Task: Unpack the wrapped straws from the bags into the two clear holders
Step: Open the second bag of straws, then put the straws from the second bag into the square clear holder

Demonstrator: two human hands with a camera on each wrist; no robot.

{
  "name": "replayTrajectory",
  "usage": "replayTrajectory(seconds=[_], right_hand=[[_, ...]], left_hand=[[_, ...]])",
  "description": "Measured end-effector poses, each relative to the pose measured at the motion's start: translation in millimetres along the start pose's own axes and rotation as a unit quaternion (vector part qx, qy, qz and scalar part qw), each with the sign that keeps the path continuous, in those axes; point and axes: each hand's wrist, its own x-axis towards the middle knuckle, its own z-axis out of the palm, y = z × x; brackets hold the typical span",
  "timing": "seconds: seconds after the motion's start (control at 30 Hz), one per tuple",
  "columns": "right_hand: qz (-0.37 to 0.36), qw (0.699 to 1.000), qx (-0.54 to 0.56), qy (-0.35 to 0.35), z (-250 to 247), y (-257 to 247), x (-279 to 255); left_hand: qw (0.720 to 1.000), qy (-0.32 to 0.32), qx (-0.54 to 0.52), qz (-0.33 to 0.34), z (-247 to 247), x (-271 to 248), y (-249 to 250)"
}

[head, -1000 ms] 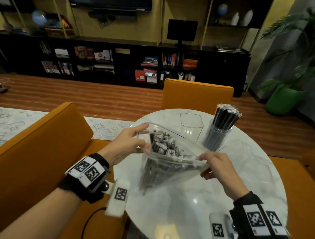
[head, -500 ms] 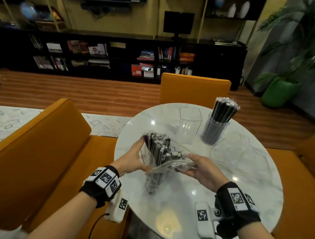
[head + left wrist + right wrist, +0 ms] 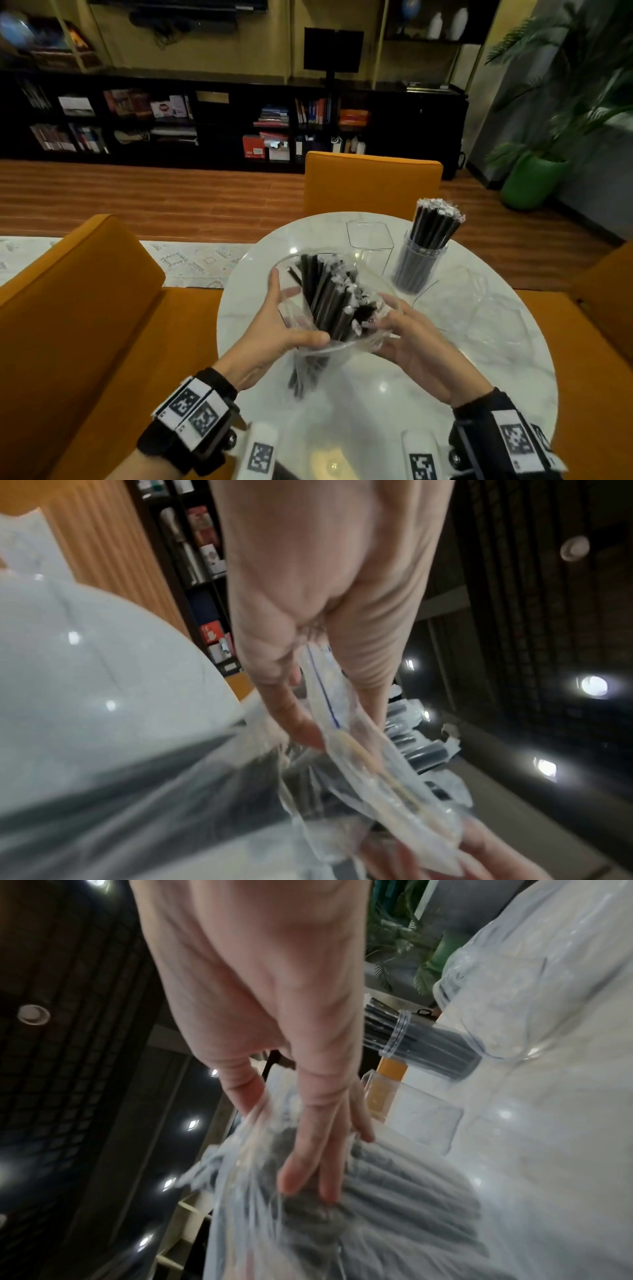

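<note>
A clear zip bag (image 3: 342, 346) of black wrapped straws (image 3: 329, 298) stands upright on the white round table (image 3: 376, 394), its mouth spread wide. My left hand (image 3: 291, 315) pinches the bag's left rim between thumb and fingers, with the film seen between them in the left wrist view (image 3: 329, 723). My right hand (image 3: 390, 325) grips the right rim, thumb on one side and fingers lying along the straws (image 3: 394, 1191). Behind the bag stands an empty square clear holder (image 3: 370, 246). To its right, a round clear holder (image 3: 421, 263) is packed with straws.
An empty crumpled clear bag (image 3: 479, 308) lies on the table to the right of my hands. Orange chairs (image 3: 373, 181) stand around the table on the far, left and right sides. A green plant pot (image 3: 531, 181) sits on the floor at the far right.
The bag's mouth has been pulled much wider and rounder. Both hands have shifted along the rim, and the straw tops now stand clear in the opening.
</note>
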Motion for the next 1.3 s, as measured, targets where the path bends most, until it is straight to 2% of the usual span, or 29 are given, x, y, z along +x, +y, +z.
replayTrajectory(seconds=[0.07,0.17,0.23,0.33,0.4,0.53,0.67,0.73,0.77,0.8,0.87,0.93,1.0,1.03,1.1,1.13,1.2,1.3], right_hand=[[0.018,0.999,-0.029,0.005,-5.4,7.4,0.0],[0.06,0.989,-0.131,0.036,-7.4,25.6,4.9],[0.066,0.979,-0.186,0.054,-6.3,31.2,8.7],[0.036,0.963,-0.255,0.082,-8.6,29.0,13.4],[0.011,0.952,-0.298,0.073,-6.4,23.8,16.3],[-0.024,0.953,-0.302,0.02,2.3,20.0,26.3],[-0.008,0.956,-0.272,0.11,-2.6,23.4,40.0],[0.019,0.954,-0.262,0.144,-9.0,29.5,44.8],[0.03,0.951,-0.261,0.161,-12.3,32.3,46.0],[0.039,0.946,-0.269,0.178,-16.1,35.4,47.1],[0.055,0.937,-0.288,0.188,-21.8,39.4,47.4],[0.075,0.934,-0.293,0.188,-27.6,44.1,47.4],[0.099,0.939,-0.279,0.175,-39.4,54.1,49.6],[0.12,0.949,-0.239,0.168,-43.9,58.3,49.7],[0.158,0.963,-0.152,0.155,-42.3,59.2,46.1],[0.165,0.968,-0.127,0.143,-38.0,56.6,44.9],[0.155,0.975,-0.107,0.117,-30.6,54.0,47.5],[0.124,0.98,-0.105,0.114,-19.0,51.5,47.8]], left_hand=[[0.997,-0.014,0.058,-0.041,-4.5,0.5,-8.5],[0.985,-0.026,0.118,-0.126,-5.3,-6.3,-25.7],[0.979,-0.032,0.151,-0.135,-5.7,-8.9,-29.5],[0.976,-0.005,0.188,-0.111,-13.0,-11.4,-16.5],[0.985,0.009,0.153,-0.077,-20.0,-11.6,0.2],[0.999,-0.013,-0.009,-0.04,-17.1,-6.4,25.5],[0.998,0.0,-0.036,-0.048,-3.2,5.0,28.9],[0.993,0.011,0.063,-0.099,-2.7,11.0,16.9],[0.979,0.004,0.164,-0.123,-3.8,11.9,9.9],[0.955,-0.004,0.267,-0.129,-5.4,12.0,3.7],[0.917,-0.006,0.389,-0.083,-10.7,9.9,-2.4],[0.922,-0.028,0.382,-0.056,-20.6,4.5,6.1],[0.923,-0.109,0.359,-0.084,-31.3,-1.2,14.0],[0.909,-0.157,0.375,-0.089,-33.7,-3.6,14.4],[0.884,-0.218,0.412,-0.038,-25.7,-5.7,10.8],[0.883,-0.233,0.407,0.006,-18.1,-3.2,4.0],[0.907,-0.232,0.344,0.069,-0.1,3.8,-11.8],[0.962,-0.151,0.214,0.082,18.6,9.9,-25.6]])
